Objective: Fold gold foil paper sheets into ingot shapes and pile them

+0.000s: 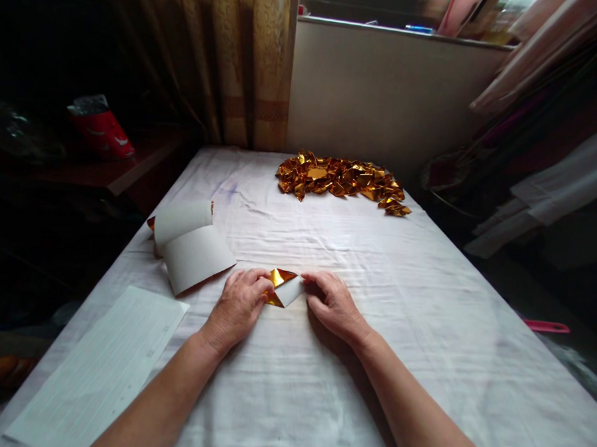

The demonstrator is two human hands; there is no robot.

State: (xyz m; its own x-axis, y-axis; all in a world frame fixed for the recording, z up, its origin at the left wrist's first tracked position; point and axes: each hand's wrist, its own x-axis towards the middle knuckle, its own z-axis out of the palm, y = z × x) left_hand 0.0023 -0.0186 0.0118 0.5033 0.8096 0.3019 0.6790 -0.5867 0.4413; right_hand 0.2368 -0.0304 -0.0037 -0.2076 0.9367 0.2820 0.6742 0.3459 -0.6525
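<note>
A small piece of gold foil paper [289,292] lies on the white cloth, its two left corners folded in so gold flaps show beside the white back. My left hand [238,304] is closed over its left end, fingers and thumb pressing it; that end is hidden beneath them. At the right corner is my right hand [333,302], fingers bent and thumb apart from them, the fingertips at or just touching the paper's edge. Left of the hands sits a curled stack of foil paper [197,255], white side up, with gold showing at its edges.
A heap of folded gold foil pieces [338,175] lies at the table's far edge. A lined paper sheet [103,367] rests at the left. Beyond the table are a curtain [247,61], a red packet [102,130] on a side shelf, and hanging clothes [571,178].
</note>
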